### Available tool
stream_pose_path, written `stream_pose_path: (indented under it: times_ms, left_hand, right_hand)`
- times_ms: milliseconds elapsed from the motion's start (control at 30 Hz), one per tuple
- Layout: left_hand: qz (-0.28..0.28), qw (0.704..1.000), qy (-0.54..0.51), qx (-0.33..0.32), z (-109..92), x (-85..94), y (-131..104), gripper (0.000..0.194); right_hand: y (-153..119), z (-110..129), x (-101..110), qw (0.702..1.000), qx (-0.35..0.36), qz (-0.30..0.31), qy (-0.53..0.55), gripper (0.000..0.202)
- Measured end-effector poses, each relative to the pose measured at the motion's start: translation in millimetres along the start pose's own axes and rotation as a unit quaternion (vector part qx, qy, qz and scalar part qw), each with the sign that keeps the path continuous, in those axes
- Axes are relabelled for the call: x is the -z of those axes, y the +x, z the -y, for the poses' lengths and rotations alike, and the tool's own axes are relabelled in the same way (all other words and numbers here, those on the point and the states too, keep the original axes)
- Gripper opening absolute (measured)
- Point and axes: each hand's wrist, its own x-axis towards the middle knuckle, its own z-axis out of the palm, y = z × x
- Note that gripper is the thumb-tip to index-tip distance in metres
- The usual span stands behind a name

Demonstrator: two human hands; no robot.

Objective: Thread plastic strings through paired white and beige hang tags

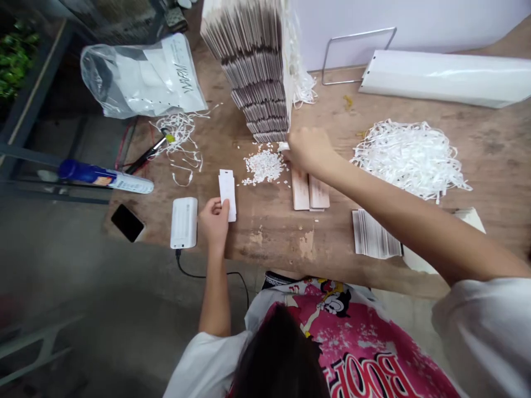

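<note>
My left hand (214, 220) pinches a couple of overlapping white hang tags (227, 190) between thumb and fingers, just above the wooden table. My right hand (307, 148) is closed at the foot of a tall stack of tags (261, 72). Something small and white shows at its fingertips, but I cannot make out what it is. Beside those fingers lies a heap of tiny white bits (264, 166). Below the right hand, two short piles of tags (300, 190) lie side by side, partly covered by the hand and forearm.
A heap of white tag strings (410, 157) lies right. Standing tags (375, 235) sit under my right forearm. Leftward are a white power bank (183, 223) with a cable, a phone (128, 223), a blue-and-white tube (105, 177) and a plastic bag (145, 77). A wire frame (359, 36) stands behind.
</note>
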Motion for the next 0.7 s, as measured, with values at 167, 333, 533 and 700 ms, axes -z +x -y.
stream_pose_path:
  times_ms: [167,333,533,700]
  left_hand:
    - [-0.004,0.998,-0.045,0.034,5.2,14.5,-25.9,0.028]
    - [-0.003,0.995,-0.077,0.061,4.6,9.0,-35.9,0.031]
    - [0.004,0.994,-0.083,0.065,4.3,3.7,-29.1,0.030]
    - [0.016,0.996,-0.068,0.064,10.7,11.4,-29.6,0.028]
  right_hand:
    - [44.8,48.7,-13.4,0.998,-0.001,0.057,-0.016,0.024]
    - [96.7,100.0,15.3,0.993,0.044,0.016,0.104,0.030]
    - [87.2,103.4,52.8,0.973,0.096,-0.063,0.198,0.032]
    - [11.3,32.7,38.9,0.980,0.142,-0.034,0.137,0.021]
